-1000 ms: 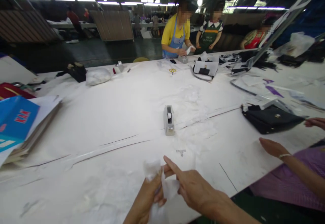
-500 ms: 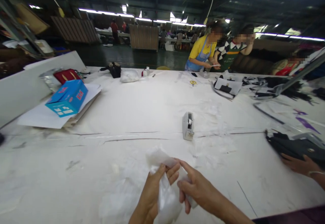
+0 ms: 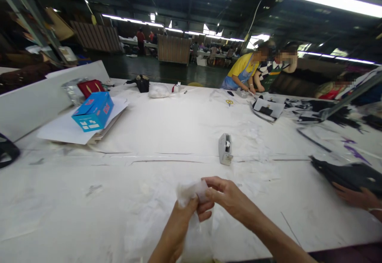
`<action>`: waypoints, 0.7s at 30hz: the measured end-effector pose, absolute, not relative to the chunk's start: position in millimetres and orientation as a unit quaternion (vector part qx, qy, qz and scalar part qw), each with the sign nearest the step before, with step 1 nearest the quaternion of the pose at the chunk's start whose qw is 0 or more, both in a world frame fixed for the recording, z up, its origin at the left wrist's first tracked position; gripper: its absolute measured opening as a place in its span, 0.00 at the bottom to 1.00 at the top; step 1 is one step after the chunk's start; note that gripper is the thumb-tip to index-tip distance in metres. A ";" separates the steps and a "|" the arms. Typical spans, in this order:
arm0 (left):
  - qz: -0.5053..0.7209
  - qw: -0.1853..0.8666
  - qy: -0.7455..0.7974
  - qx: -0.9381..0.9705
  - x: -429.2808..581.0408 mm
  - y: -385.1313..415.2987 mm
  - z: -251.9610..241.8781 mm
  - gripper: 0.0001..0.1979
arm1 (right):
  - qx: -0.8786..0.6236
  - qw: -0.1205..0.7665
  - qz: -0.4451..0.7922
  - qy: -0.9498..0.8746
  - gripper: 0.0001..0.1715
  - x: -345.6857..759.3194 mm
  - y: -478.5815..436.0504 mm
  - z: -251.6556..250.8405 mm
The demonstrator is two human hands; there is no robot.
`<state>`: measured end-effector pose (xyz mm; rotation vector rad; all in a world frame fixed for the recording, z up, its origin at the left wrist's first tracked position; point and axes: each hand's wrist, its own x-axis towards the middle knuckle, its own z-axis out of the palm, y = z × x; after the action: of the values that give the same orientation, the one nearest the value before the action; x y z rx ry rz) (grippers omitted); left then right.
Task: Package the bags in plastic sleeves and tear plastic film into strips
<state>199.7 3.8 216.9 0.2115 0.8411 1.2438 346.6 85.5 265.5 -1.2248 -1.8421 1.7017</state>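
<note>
Both my hands are raised over the near edge of the white table and pinch one thin white piece of tissue-like paper. My left hand grips it from below, thumb and fingers closed on the sheet. My right hand comes in from the right with its fingertips pressed on the paper's upper right corner. The lower part of the sheet hangs down between my wrists. A grey tape dispenser stands on the table just beyond my hands.
A blue box lies on a stack of white sheets at the left. A co-worker's hand rests on a black bag at the right. Two people stand at the far side by yellow scissors and more bags.
The view has swung left and up. My hands kept hold of the white paper and gathered it tighter; the right fingers went from pointing out to pinching. The co-worker's hand reached the black bag.
</note>
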 end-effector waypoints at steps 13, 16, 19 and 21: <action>0.573 0.673 0.430 0.182 159.1 -9.5 213.5 0.21 | -0.415 0.250 0.616 -0.621 0.11 320.7 54.8 285.6; 0.595 0.643 0.429 0.218 148.2 -5.2 212.7 0.19 | -0.393 0.219 0.590 -0.670 0.10 314.9 35.7 304.1; 0.588 0.647 0.407 0.265 146.0 -3.1 222.8 0.24 | -0.367 0.217 0.591 -0.685 0.09 304.2 18.9 315.9; 0.597 0.641 0.392 0.282 149.4 -4.7 232.4 0.23 | -0.381 0.241 0.599 -0.662 0.09 294.5 14.8 316.9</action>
<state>149.4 -4.7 232.4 0.6429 0.8934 1.3600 294.5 14.8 316.9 -1.0425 -1.8093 1.6380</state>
